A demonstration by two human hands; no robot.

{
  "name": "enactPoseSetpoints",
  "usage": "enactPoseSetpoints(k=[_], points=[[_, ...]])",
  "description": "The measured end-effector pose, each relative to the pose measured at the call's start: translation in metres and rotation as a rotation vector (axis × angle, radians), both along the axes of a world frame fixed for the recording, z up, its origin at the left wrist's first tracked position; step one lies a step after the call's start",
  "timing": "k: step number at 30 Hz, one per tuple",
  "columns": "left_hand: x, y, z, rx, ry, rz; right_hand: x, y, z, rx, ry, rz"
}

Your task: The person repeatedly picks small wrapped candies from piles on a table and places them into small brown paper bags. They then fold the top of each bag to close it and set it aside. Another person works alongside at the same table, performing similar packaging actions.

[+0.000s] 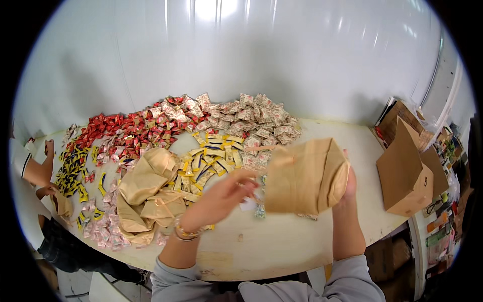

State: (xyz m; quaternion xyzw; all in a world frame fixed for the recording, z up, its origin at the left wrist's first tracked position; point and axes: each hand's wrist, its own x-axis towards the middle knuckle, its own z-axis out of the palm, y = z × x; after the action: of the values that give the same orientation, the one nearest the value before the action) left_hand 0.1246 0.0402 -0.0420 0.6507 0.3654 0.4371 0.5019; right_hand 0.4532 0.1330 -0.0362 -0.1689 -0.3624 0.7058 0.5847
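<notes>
My right hand (pixel 351 182) supports a tan cloth drawstring bag (pixel 302 177) on its side, my fingers mostly hidden behind its bottom end. The bag hangs over the table with its mouth towards the left, and a peach ribbon (pixel 261 148) trails from it. Beside that mouth is my left hand (pixel 220 202), blurred, its fingers partly curled; whether something small is between them I cannot tell. Under the hands lie a small white card (pixel 248 204) and green patterned packets (pixel 260 210). More tan cloth bags (pixel 151 188) are heaped left of my left hand.
Red packets (pixel 132 130), cream printed packets (pixel 260 113), yellow-ended sticks (pixel 211 154), yellow-and-black packets (pixel 71 170) and pink packets (pixel 103 230) cover the table (pixel 271 245). An open cardboard box (pixel 402 177) stands right. At left, another person's hand (pixel 45 190) touches a tan bag (pixel 62 204).
</notes>
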Motion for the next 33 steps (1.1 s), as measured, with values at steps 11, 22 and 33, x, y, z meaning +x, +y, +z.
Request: enactPoseSetpoints(k=[11,22,33], points=[[0.022,-0.015,0.003,-0.065,-0.406,-0.21,-0.058,-0.014,-0.024,0.001,0.219,0.335],[0.021,-0.014,-0.004,-0.178,-0.649,-0.021,-0.059,-0.015,-0.019,0.018,0.139,0.2],[0.021,-0.01,-0.01,0.202,-0.097,0.241,-0.069,-0.013,-0.027,0.082,-0.038,0.125]])
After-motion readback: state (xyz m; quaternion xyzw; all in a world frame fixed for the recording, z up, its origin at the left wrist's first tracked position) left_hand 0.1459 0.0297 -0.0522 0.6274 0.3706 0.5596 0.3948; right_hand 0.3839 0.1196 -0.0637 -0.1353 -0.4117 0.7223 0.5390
